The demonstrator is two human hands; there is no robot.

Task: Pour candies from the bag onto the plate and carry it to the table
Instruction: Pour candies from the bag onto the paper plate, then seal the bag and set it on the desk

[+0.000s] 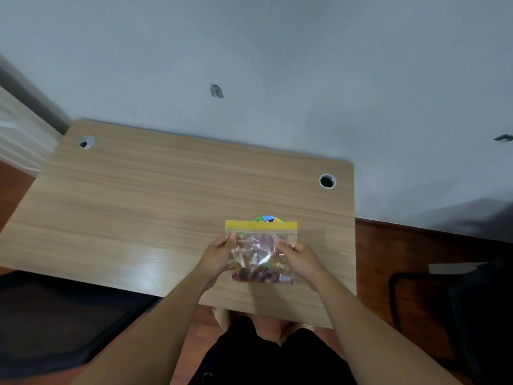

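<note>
Your left hand (219, 252) and right hand (301, 259) grip the candy bag (261, 251) by its sides, upright over the plate (268, 219).

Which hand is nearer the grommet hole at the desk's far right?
Right. The right hand grips the candy bag's right edge, below and left of that hole; the left hand grips the opposite edge, farther away.
</note>
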